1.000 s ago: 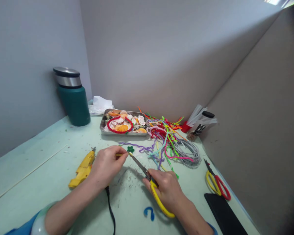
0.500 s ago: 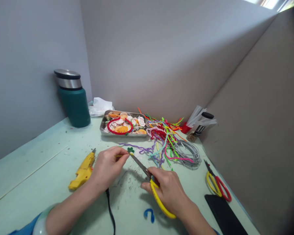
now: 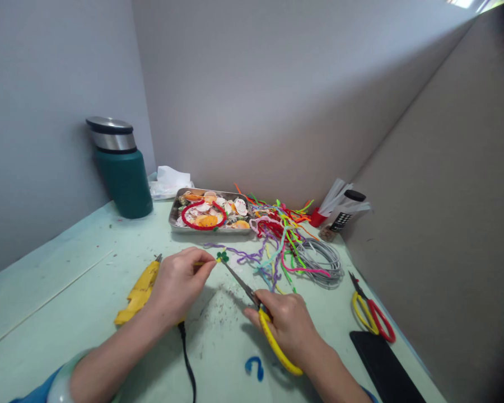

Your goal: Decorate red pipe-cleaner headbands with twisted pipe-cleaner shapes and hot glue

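Observation:
My left hand point(image 3: 180, 282) pinches a thin yellow pipe cleaner point(image 3: 219, 260) between thumb and fingertips; only its short end shows past them. Right beside that end is a small dark-green pipe-cleaner shape point(image 3: 224, 256) with rounded loops. Whether the two are joined I cannot tell. My right hand point(image 3: 288, 322) is wrapped round the yellow handle of a pair of scissors point(image 3: 241, 282). Their dark blades point up and left, the tip close to the yellow end. A curled blue pipe-cleaner piece point(image 3: 255, 367) lies on the table below.
A yellow glue gun point(image 3: 138, 294) lies left of my left forearm, its black cord point(image 3: 186, 358) running forward. Behind are a metal tray point(image 3: 180, 228) of shells, tangled pipe cleaners point(image 3: 273, 229) and coiled wire point(image 3: 325, 263). Other scissors point(image 3: 372, 313), a black slab point(image 3: 384, 364) and a green bottle point(image 3: 124, 179) flank them.
My left hand has drawn slightly left, with a small gap now between its fingertips and the scissor tip. More of the green shape and the yellow end shows. The view has shifted a little.

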`<state>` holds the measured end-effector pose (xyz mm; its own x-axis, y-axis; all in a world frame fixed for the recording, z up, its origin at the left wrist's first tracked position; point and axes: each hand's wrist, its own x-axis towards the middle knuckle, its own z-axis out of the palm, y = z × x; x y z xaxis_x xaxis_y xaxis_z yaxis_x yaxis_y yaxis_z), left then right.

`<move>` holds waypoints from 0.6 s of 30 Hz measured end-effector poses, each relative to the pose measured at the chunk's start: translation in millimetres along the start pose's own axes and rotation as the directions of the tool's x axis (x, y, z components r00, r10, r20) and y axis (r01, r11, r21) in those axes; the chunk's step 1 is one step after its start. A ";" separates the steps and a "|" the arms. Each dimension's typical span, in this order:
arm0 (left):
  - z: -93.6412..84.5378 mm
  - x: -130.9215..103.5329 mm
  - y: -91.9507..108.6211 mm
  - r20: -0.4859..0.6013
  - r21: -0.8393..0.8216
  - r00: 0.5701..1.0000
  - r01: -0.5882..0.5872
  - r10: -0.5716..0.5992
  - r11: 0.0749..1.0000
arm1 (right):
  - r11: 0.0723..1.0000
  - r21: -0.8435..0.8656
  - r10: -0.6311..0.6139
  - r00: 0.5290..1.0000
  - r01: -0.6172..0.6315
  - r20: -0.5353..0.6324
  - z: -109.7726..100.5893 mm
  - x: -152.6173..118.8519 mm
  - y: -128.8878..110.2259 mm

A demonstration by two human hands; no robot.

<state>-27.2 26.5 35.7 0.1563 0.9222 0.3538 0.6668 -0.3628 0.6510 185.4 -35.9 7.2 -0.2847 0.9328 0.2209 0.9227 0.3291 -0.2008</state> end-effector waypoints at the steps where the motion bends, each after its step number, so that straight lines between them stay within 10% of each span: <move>1: -1.0 0.5 0.2 0.001 -0.024 1.000 0.019 -0.019 1.000 | 0.999 -0.031 0.021 1.000 -0.021 0.019 -1.4 0.3 0.0; 14: -6.2 1.0 10.2 0.222 -0.456 0.956 0.276 -0.192 0.846 | 0.896 -0.328 0.291 0.954 -0.300 -0.077 -16.3 9.7 38.4; 18: -4.1 -1.6 12.4 0.270 -0.449 0.952 0.257 -0.144 0.856 | 0.990 0.026 0.140 0.974 -0.138 -0.175 -23.1 22.2 12.5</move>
<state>-22.2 20.0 45.9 0.2498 0.9663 0.0619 0.2836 -0.1342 0.9495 196.6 -14.4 31.7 -0.1022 0.9295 0.3543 0.9462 0.2008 -0.2538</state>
